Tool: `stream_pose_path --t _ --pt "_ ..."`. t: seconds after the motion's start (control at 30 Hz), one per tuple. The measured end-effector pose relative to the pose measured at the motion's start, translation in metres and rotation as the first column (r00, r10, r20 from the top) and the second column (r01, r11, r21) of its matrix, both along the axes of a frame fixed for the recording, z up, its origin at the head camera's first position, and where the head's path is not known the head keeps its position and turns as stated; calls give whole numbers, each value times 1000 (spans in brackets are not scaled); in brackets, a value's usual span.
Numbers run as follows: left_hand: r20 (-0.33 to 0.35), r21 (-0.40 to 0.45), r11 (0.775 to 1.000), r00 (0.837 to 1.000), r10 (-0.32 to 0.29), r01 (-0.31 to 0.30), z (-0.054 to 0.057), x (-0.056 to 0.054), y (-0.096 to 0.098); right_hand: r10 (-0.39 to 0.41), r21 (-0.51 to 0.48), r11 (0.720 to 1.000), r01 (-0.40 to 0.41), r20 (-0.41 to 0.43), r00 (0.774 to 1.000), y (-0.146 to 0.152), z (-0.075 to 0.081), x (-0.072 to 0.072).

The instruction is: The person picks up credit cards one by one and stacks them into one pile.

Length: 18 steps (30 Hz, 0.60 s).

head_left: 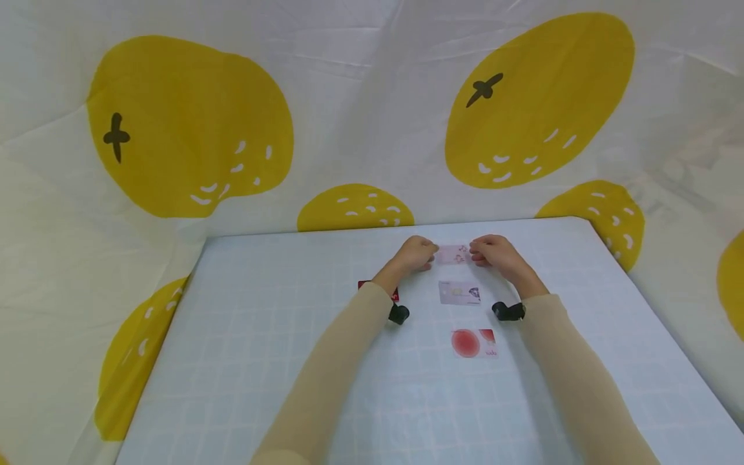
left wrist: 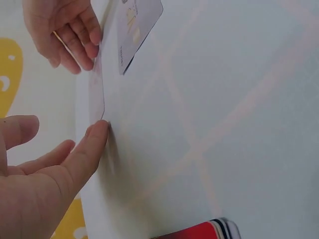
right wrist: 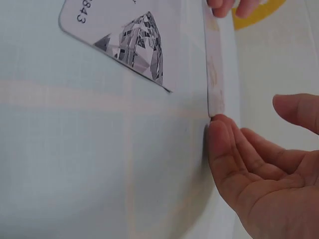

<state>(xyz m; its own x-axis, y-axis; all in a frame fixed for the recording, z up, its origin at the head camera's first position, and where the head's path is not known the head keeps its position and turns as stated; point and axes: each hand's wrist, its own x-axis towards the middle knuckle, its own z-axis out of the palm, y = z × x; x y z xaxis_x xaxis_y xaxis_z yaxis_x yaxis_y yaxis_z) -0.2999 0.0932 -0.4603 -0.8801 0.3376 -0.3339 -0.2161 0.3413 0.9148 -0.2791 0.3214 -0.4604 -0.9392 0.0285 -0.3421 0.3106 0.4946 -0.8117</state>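
Observation:
A pale pink card (head_left: 451, 254) lies flat near the table's back edge, between the two hands. At its left end, the fingertips of my left hand (head_left: 416, 254) touch its edge, with the thumb held apart. My right hand (head_left: 498, 254) does the same at the right end; in the right wrist view its fingertips (right wrist: 219, 137) meet the card's end (right wrist: 215, 84) and the thumb is clear of it. Just in front lies a silvery card (head_left: 459, 292) with a chip and a printed diamond (right wrist: 142, 47).
Nearer the front is a white card with a red circle (head_left: 466, 343). A red card (head_left: 395, 294) lies partly hidden under the left forearm. Dark wrist cameras (head_left: 399, 314) hang beneath both wrists. A curtain with yellow fruit shapes (head_left: 192, 123) stands behind the pale table (head_left: 261, 336).

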Motion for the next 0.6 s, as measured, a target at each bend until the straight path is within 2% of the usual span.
stream_pose_path --t 0.2,0.3,0.47,0.6 --pt "40 98 995 999 10 -14 -3 -1 1 -9 -29 1000 9 15 1000 -7 0 -2" --pt "107 171 984 994 34 -52 -4 -3 1 -24 -65 998 25 23 999 -10 1 -3" --pt "251 266 951 964 93 -161 -6 -7 -1 -70 -156 985 78 59 996 -10 1 -3" --pt "292 277 941 950 111 -196 -7 -8 -2 -109 -235 964 127 88 990 -10 1 -2"
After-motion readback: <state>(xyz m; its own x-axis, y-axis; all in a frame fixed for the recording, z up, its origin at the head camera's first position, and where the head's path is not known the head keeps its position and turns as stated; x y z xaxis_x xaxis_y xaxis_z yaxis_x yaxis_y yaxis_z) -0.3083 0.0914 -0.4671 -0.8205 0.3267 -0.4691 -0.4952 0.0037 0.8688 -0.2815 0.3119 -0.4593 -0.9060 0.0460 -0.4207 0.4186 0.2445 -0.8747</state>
